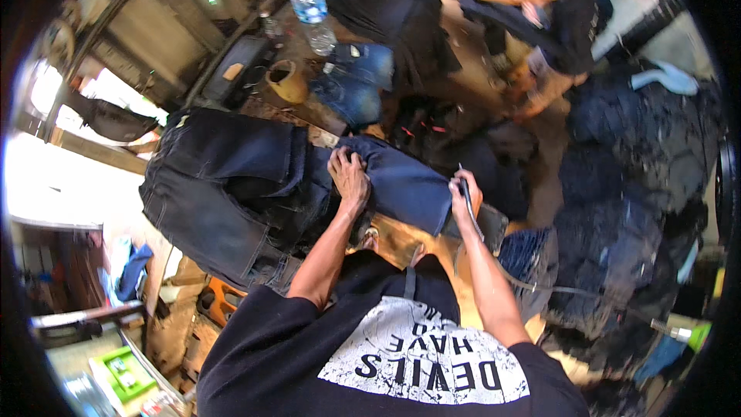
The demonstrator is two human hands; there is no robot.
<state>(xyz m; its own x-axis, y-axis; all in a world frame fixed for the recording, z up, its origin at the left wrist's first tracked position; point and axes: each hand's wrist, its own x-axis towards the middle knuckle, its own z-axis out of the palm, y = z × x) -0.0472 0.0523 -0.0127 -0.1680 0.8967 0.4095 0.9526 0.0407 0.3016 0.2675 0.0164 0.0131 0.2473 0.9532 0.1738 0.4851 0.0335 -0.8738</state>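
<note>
A blue denim trouser leg (401, 185) lies stretched out in front of me, its end toward the right. On its left part rests my left hand (350, 179), fingers apart and slightly bent, pressing the cloth from above. At the right edge of the leg my right hand (468, 199) is closed round a slim black pen-like handpiece (465, 188) with a thin tip pointing away from me. From it a thin cord (532, 286) trails off to the right. I cannot tell whether the tip touches the denim.
Dark jeans (224, 150) are stacked at the left. A large heap of dark garments (610, 177) fills the right side. Beyond stand a water bottle (309, 11) and a yellowish pot (286, 82). Another person (567, 19) handles dark cloth at the far right.
</note>
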